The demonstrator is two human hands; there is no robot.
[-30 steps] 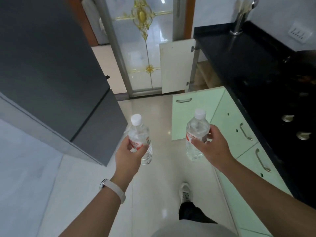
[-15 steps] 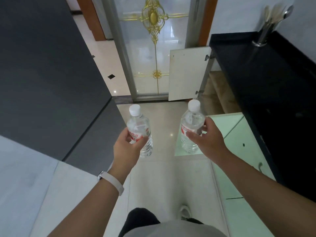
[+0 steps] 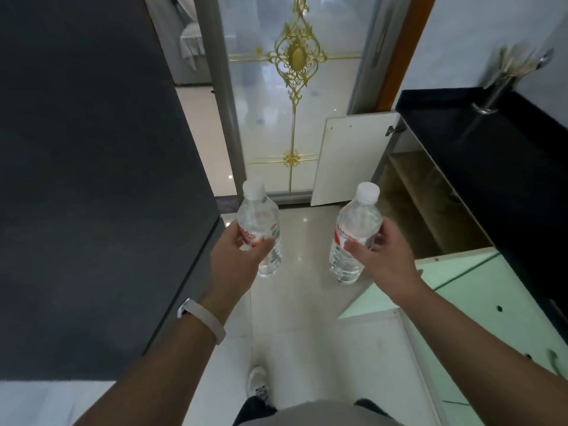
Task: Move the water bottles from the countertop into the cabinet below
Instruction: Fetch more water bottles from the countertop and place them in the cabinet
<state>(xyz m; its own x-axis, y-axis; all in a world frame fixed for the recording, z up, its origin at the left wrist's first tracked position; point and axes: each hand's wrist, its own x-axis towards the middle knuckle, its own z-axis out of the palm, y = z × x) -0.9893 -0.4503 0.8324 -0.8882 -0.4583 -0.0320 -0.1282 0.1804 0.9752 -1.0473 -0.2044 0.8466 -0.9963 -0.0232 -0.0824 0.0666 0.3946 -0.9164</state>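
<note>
With each hand wrapped around one upright water bottle, left hand (image 3: 233, 262) gripping the left bottle (image 3: 259, 229) and right hand (image 3: 385, 259) the right bottle (image 3: 356, 232), the carry step approaches the open cabinet (image 3: 430, 204) at far right, where lowering onto its shelf likely follows.

The tiled floor (image 3: 307, 318) aisle is open ahead to the glass sliding door (image 3: 292, 124), but the dark grey refrigerator (image 3: 92, 179) walls it in just beside the left hand (image 3: 236, 262) gripping the left water bottle (image 3: 258, 219). To the right, the cabinet opening (image 3: 430, 210) under the black countertop (image 3: 491, 167) gapes between the white cabinet door (image 3: 353, 161), swung out at its far side, and the pale green door (image 3: 445, 272), jutting into the aisle at its near side, beside the right hand (image 3: 381, 256) holding the right water bottle (image 3: 358, 219).
</note>
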